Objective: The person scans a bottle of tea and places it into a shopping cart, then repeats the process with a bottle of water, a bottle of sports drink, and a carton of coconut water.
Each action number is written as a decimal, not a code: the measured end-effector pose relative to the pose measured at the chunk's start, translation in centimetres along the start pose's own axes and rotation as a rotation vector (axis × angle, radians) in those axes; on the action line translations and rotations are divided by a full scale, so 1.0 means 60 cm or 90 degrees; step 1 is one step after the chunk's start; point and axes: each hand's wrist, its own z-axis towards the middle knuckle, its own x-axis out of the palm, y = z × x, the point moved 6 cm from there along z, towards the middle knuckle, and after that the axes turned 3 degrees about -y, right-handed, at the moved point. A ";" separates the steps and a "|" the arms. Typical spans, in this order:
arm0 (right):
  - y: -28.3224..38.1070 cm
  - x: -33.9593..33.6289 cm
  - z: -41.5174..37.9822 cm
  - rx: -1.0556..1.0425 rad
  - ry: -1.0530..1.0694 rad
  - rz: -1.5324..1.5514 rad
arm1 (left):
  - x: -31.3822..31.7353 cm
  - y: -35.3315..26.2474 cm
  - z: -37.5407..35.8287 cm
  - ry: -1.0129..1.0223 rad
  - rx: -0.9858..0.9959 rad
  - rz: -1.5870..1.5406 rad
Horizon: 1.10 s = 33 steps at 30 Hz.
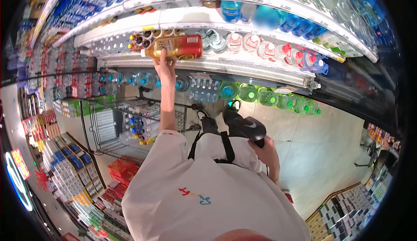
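Note:
A large bottle of amber liquid (182, 47) with a red label end and a white cap lies sideways at the front of the lit shelf. My left hand (164, 63) is closed on its near side, fingers partly hidden by the bottle. Down at my right hip, my right hand (266, 152) is wrapped round a black handheld device (253, 129). Small dark-capped bottles (141, 40) stand just behind and left of the amber bottle. To its right are clear bottles with red-and-white labels (251, 42).
A wire cart (117, 123) holding bottles stands left of my body. Green-capped water jugs (266, 97) and a pack of small bottles (204, 90) line the floor below the shelf edge (226, 66). Stacked boxed goods (65, 167) are at the lower left.

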 end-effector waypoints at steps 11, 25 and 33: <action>0.090 0.145 -0.034 -0.063 0.105 -0.084 | -0.146 -0.023 -0.267 0.149 -0.453 -0.424; 0.189 0.366 -0.203 -0.230 0.149 -0.182 | -0.314 -0.078 -0.308 0.301 -0.594 0.056; 0.182 0.403 -0.244 -0.273 0.155 -0.201 | -0.287 -0.130 -0.329 0.443 -0.494 0.206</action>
